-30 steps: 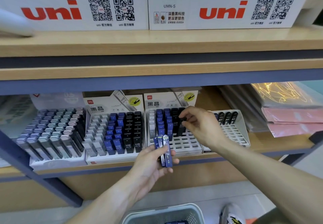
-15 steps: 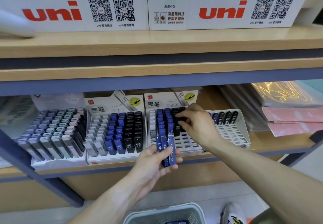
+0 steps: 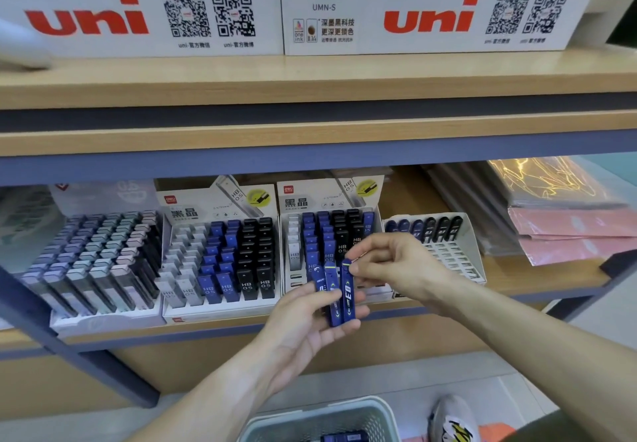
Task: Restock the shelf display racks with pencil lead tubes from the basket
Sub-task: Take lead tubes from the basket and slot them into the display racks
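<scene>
Back from the deli "HB 0.5" rack point(image 3: 331, 235), my right hand point(image 3: 396, 266) pinches a blue "0.3" lead tube point(image 3: 347, 291), my left hand point(image 3: 310, 321) grips the blue bunch, "uni" boxes point(image 3: 138, 17) above.

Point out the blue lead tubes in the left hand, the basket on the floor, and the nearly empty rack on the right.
Blue lead tubes point(image 3: 347, 295): head view, printed middle of rightmost tube.
Basket point(image 3: 381, 409): head view, its pale rim.
Nearly empty rack point(image 3: 451, 255): head view, bare white slots.
</scene>
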Action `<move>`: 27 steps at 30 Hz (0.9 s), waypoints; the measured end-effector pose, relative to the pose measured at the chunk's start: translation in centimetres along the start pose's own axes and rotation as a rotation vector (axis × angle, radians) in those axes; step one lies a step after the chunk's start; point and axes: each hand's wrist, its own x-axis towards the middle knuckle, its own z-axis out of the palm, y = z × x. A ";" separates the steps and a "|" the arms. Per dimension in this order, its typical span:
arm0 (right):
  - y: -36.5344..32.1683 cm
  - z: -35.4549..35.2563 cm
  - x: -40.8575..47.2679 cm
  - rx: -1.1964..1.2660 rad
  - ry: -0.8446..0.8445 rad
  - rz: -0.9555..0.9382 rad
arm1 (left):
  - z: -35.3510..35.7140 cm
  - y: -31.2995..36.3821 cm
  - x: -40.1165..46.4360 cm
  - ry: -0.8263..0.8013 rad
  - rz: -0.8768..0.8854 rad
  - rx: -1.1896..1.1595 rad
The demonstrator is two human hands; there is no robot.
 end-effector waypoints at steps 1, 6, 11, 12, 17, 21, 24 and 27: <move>0.1 -0.1 -0.1 0.012 0.004 0.002 | 0.0 -0.1 0.0 -0.008 0.000 -0.004; 0.1 -0.1 -0.8 -0.017 0.061 -0.001 | 0.5 -0.7 0.2 -0.008 0.021 0.041; 0.1 -0.5 -1.2 -0.036 0.076 0.008 | 0.8 -1.0 0.6 0.020 0.029 0.033; 0.1 -0.7 -1.2 -0.034 0.065 0.009 | 0.8 -1.0 0.7 0.030 0.032 0.030; 0.4 -1.2 -1.3 -0.018 0.017 0.002 | 1.1 -1.1 1.0 0.068 0.060 0.047; 0.6 -1.6 -1.3 -0.008 0.031 -0.013 | 1.3 -1.3 1.2 0.090 0.086 0.061; 0.9 -1.8 -1.3 0.016 0.046 -0.016 | 1.4 -1.4 1.3 0.090 0.093 0.071; 1.0 -1.9 -1.4 0.028 0.065 -0.023 | 1.6 -1.6 1.4 0.096 0.095 0.070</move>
